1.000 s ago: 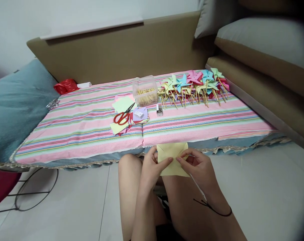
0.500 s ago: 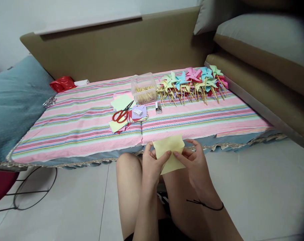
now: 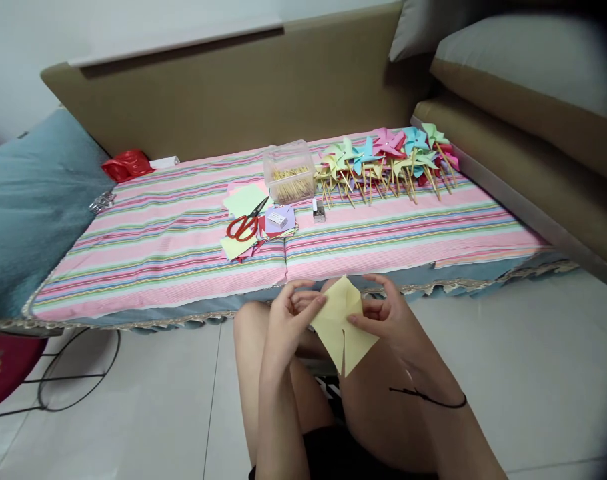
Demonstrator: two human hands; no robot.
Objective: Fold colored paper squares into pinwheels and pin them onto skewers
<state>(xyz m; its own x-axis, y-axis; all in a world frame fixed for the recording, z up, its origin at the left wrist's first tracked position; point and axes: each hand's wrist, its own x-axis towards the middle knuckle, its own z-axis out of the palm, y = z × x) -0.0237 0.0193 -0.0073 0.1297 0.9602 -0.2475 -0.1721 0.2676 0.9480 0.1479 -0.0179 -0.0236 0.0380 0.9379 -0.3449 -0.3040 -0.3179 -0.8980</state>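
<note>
Above my lap is a square of yellow paper (image 3: 339, 313), turned cornerwise, with a slit running up from its lowest corner. My left hand (image 3: 294, 312) pinches its left side between thumb and fingers. On the right side my right hand (image 3: 383, 310) grips the sheet, thumb in front and fingers behind it. Beyond them, red-handled scissors (image 3: 243, 228) lie on stacked coloured paper squares (image 3: 239, 247). A small white box (image 3: 276, 220) rests on a purple sheet (image 3: 286, 216).
On the striped cloth (image 3: 148, 247) stand a clear tub of wooden sticks (image 3: 290, 180) and a small open box (image 3: 318, 212). Finished paper pinwheels (image 3: 388, 150) lie at the back right. A red plastic bag (image 3: 128, 165) is at the back left, a red stool (image 3: 11, 367) below.
The yellow paper has been turned from roughly square-on to cornerwise, and its slit now shows. My left hand has shifted slightly left along its edge.
</note>
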